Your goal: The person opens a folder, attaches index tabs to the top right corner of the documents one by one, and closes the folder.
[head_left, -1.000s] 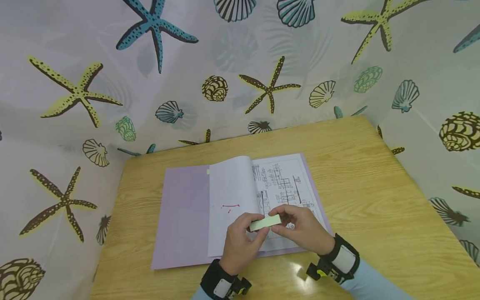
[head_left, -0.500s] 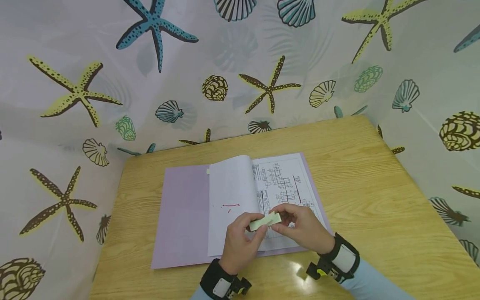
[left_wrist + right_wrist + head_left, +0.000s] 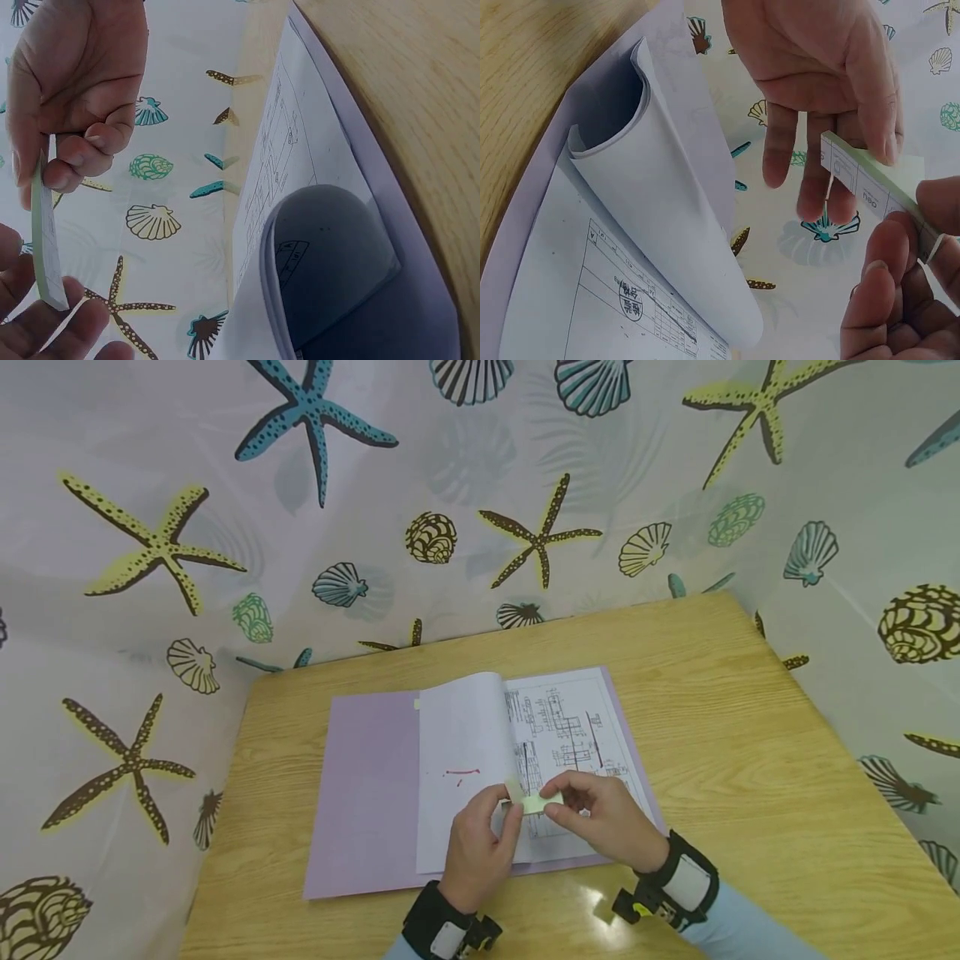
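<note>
A narrow pale green pad of sticky notes [image 3: 536, 804] is held between both hands above the open folder [image 3: 367, 793]. Fingers and thumb of my right hand [image 3: 611, 822] pinch the pad's right end. At its other end, the thumb and index finger of my left hand [image 3: 477, 843] pinch a lifted sheet [image 3: 513, 790] that stands up from the pad. The right wrist view shows printing along the pad's underside [image 3: 866, 187], with the left thumb lying on its edge. Seen from the left wrist, the pad [image 3: 46, 240] is edge-on between the two hands.
The purple folder lies on a wooden table [image 3: 720, 710], opened at a page with a technical drawing [image 3: 566, 718]. A turned sheet [image 3: 465, 727] with red marks curls up at the spine. Patterned cloth [image 3: 360, 485] hangs around the table's back and sides.
A sheet of the pad has loosened and now stands up at the left end, pulled leftward by the left hand's fingers. The right hand has stayed nearly still.
</note>
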Demonstrator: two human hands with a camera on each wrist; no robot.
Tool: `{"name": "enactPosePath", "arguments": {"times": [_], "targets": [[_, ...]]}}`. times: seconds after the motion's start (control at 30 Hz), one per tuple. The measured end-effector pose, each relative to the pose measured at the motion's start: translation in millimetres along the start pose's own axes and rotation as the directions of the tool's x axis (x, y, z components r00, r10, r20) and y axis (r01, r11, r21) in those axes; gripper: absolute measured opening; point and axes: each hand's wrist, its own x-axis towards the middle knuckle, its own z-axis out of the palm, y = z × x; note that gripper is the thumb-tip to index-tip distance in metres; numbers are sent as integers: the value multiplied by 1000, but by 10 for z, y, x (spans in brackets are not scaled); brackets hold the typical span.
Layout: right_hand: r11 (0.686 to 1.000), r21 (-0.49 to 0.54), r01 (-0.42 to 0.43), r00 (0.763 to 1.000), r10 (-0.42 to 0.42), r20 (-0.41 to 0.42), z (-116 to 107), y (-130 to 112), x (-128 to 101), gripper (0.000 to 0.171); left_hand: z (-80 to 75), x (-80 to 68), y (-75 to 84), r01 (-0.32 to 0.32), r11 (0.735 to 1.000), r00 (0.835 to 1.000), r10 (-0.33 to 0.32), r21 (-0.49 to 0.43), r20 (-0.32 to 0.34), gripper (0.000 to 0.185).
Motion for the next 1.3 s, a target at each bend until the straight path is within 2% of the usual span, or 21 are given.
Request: {"name": "enactPosePath", "arguments": {"times": [0.13,0.23,0.47,0.93,1.13,1.2,1.3], "targets": [[999,-43,31,999,-31,-7,18,12,-12,11,-3,-3,5,-6,997,997,12,71,-80,6],[996,-74,41,999,-42,-12,28,16,-24,13,-11,-11,11,10,996,994,0,84,-113,5],[992,-120,50,998,-54,-29,31,16,-34,14,-21,-30,-8,45,996,991,-34,80,-133,5],[987,-151,46,998,-53,-40,-1,73,-64,14,-80,-37,-67,26,999,984,-30,-28,-177,5],[978,-201,-46,991,19,-130,-190,204,-87,15,-130,-52,-140,-30,999,969,23,-25,-247,6],[972,-211,-98,983,61,-174,-302,283,-97,18,-148,-67,-175,-42,999,963,35,-21,-266,6],[952,-251,-178,963,116,-243,-486,423,-119,21,-185,-91,-219,-23,1000,960,17,-18,-278,7]]}}
